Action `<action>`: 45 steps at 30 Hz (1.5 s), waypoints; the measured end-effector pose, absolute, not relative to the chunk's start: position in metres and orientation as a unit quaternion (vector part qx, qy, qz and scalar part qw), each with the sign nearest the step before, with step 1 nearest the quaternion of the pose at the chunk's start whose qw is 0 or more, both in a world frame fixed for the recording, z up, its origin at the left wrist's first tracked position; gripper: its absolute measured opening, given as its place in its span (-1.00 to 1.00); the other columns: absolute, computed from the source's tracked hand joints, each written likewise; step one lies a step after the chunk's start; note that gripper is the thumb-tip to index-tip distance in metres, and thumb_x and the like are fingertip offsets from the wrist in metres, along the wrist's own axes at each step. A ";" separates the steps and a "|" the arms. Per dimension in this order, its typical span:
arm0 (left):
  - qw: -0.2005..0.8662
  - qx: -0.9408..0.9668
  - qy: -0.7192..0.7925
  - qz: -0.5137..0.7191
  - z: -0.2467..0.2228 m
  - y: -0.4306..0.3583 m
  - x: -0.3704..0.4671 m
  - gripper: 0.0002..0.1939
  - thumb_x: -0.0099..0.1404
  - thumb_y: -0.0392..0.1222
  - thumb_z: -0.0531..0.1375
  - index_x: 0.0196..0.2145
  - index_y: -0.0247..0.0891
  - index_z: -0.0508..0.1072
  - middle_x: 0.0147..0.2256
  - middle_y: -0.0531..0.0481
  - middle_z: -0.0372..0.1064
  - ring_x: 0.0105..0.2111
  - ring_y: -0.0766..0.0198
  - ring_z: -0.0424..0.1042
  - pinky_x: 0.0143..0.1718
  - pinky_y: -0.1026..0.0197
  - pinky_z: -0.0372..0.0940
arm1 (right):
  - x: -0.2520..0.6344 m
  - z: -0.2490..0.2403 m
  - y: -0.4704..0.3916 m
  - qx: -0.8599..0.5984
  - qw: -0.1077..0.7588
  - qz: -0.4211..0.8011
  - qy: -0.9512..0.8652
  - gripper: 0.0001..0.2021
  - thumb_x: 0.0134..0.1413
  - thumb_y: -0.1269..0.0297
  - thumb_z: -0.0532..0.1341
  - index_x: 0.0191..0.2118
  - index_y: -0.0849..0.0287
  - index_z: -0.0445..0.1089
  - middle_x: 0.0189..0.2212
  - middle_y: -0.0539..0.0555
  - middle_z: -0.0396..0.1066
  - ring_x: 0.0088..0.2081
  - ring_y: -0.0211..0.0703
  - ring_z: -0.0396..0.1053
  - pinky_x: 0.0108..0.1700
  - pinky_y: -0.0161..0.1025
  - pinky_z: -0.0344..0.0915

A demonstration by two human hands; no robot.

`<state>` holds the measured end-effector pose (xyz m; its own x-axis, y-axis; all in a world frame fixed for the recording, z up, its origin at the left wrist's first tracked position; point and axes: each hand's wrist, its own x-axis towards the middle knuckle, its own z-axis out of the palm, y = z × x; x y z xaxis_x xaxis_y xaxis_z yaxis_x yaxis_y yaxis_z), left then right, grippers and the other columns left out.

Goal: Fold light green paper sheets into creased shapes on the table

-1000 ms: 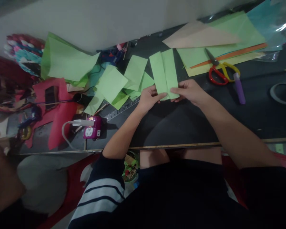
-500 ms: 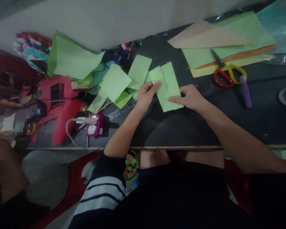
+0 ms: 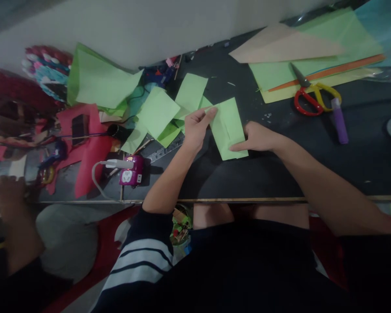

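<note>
A folded piece of light green paper (image 3: pixel 226 126) is held between my two hands, over the dark tabletop. My left hand (image 3: pixel 197 126) pinches its upper left edge, thumb on top near the corner. At the lower right, my right hand (image 3: pixel 257 138) grips the paper with the thumb lying across its face; the fingers behind are hidden. A crease or overlap line runs down the middle of the paper. Left of my left hand lie several loose green paper pieces (image 3: pixel 158 114).
Red-and-yellow-handled scissors (image 3: pixel 308 100) and a purple glue stick (image 3: pixel 339 121) lie at right, beside stacked coloured sheets (image 3: pixel 273 76). At left are a magenta power adapter (image 3: pixel 132 170) with a white cable, a ruler (image 3: pixel 164 153) and red paper (image 3: pixel 94 161). A co-worker's hand (image 3: pixel 6 191) is at far left.
The two overlapping flaps of the green paper have come together into a more even rectangle. My hands and the paper have shifted slightly downward, and my left thumb is nearer the top corner.
</note>
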<state>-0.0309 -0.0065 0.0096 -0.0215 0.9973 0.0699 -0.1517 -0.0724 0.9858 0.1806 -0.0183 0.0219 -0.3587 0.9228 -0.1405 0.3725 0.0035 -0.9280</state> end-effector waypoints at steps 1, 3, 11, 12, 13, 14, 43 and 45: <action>0.512 0.473 0.451 0.558 0.010 -0.006 -0.031 -0.67 0.27 0.13 0.50 -0.22 -0.16 0.69 -0.32 0.00 0.65 -0.10 0.08 0.68 -0.16 0.11 0.61 | 0.181 0.021 -0.018 -0.494 0.264 0.508 -0.654 -0.64 -0.50 0.37 0.69 -0.50 0.09 0.58 -0.47 0.07 0.61 -0.33 0.11 0.57 -0.26 -0.07 0.55; 0.506 0.469 0.461 0.558 0.010 -0.005 -0.030 -0.73 0.28 0.06 0.50 -0.22 -0.16 0.69 -0.30 0.00 0.67 -0.11 0.10 0.68 -0.14 0.11 0.61 | 0.181 0.022 -0.017 -0.486 0.218 0.514 -0.672 -0.66 -0.44 0.36 0.69 -0.45 0.08 0.60 -0.42 0.10 0.64 -0.28 0.16 0.59 -0.21 -0.03 0.57; 0.512 0.463 0.455 0.562 0.010 -0.005 -0.031 -0.83 0.27 -0.09 0.52 -0.23 -0.17 0.70 -0.26 0.01 0.69 -0.08 0.08 0.70 -0.11 0.07 0.63 | 0.184 0.030 -0.016 -0.450 0.168 0.496 -0.724 -0.82 -0.21 0.32 0.59 -0.42 0.11 0.64 -0.34 0.11 0.69 -0.23 0.18 0.63 -0.18 -0.02 0.59; 0.516 0.463 0.450 0.563 0.010 -0.005 -0.031 -0.81 0.25 -0.08 0.53 -0.24 -0.17 0.71 -0.25 0.01 0.69 -0.08 0.07 0.70 -0.09 0.05 0.64 | 0.184 0.031 -0.016 -0.452 0.165 0.496 -0.723 -0.81 -0.21 0.32 0.59 -0.41 0.11 0.64 -0.34 0.11 0.69 -0.22 0.19 0.64 -0.17 -0.01 0.59; 0.522 0.461 0.446 0.562 0.010 -0.005 -0.031 -0.79 0.22 -0.06 0.55 -0.24 -0.17 0.71 -0.24 0.00 0.70 -0.06 0.05 0.70 -0.07 0.03 0.64 | 0.184 0.032 -0.016 -0.457 0.159 0.496 -0.722 -0.81 -0.21 0.32 0.59 -0.41 0.12 0.64 -0.33 0.11 0.70 -0.20 0.21 0.64 -0.14 0.00 0.60; 0.529 0.458 0.443 0.561 0.010 -0.005 -0.031 -0.76 0.20 -0.04 0.56 -0.24 -0.18 0.71 -0.24 -0.01 0.70 -0.04 0.02 0.70 -0.04 0.01 0.64 | 0.184 0.033 -0.017 -0.463 0.151 0.496 -0.719 -0.81 -0.20 0.32 0.58 -0.40 0.13 0.63 -0.31 0.11 0.70 -0.17 0.23 0.65 -0.11 0.02 0.61; 0.592 0.529 0.525 0.306 0.038 -0.025 -0.018 -0.61 0.13 -0.02 0.60 -0.43 -0.35 0.57 -0.49 -0.06 0.60 -0.32 0.13 0.74 -0.28 0.25 0.60 | 0.183 0.022 -0.012 -0.533 0.414 0.512 -0.532 -0.68 -0.30 0.37 0.64 -0.31 0.13 0.65 -0.23 0.14 0.71 -0.04 0.30 0.67 0.06 0.23 0.66; 0.596 0.527 0.518 0.314 0.037 -0.025 -0.018 -0.60 0.11 -0.02 0.61 -0.42 -0.33 0.56 -0.48 -0.06 0.61 -0.33 0.16 0.73 -0.28 0.26 0.61 | 0.183 0.020 -0.011 -0.532 0.419 0.510 -0.531 -0.67 -0.30 0.35 0.64 -0.31 0.11 0.65 -0.24 0.12 0.71 -0.06 0.28 0.67 0.04 0.23 0.67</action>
